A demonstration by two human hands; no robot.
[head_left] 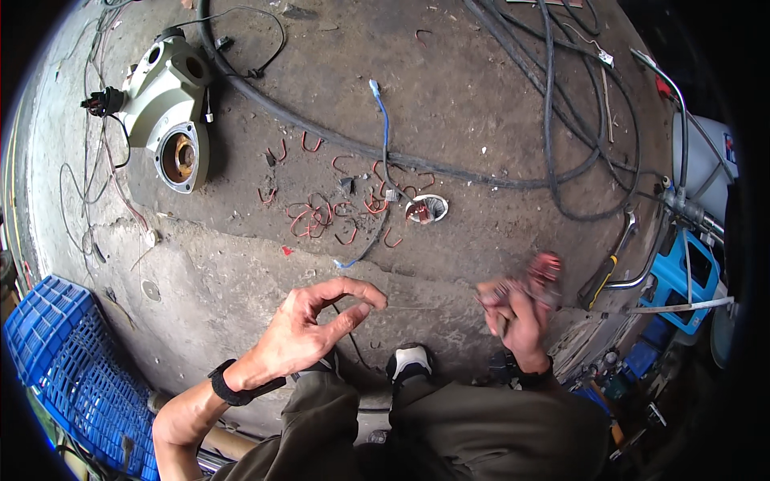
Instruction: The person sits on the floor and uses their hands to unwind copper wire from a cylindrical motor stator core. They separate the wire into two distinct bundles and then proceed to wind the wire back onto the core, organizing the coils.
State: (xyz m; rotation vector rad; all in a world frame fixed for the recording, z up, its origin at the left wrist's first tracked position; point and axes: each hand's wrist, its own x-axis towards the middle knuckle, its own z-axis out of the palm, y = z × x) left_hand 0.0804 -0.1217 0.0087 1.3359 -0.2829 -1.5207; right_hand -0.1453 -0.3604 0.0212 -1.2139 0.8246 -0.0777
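Note:
My right hand (523,325) is closed round a blurred, reddish copper-wound part (545,272), which looks like a motor winding; its exact kind is smeared by motion. My left hand (313,321) is held above the floor with thumb and forefinger bent together in a pinch. A faint thin line runs from its fingertips toward the right hand, perhaps a fine wire. Ahead of both hands lie several bent red wire pieces (311,218), a small white-rimmed part with copper windings (427,209) and a cable with blue ends (383,120).
A pale green metal housing (178,108) stands at the far left. Thick black cable (321,128) crosses the floor and coils at the right. A blue plastic basket (60,337) is at the left, a wrench (624,240) and a screwdriver (603,282) at the right. My shoe (411,361) is below.

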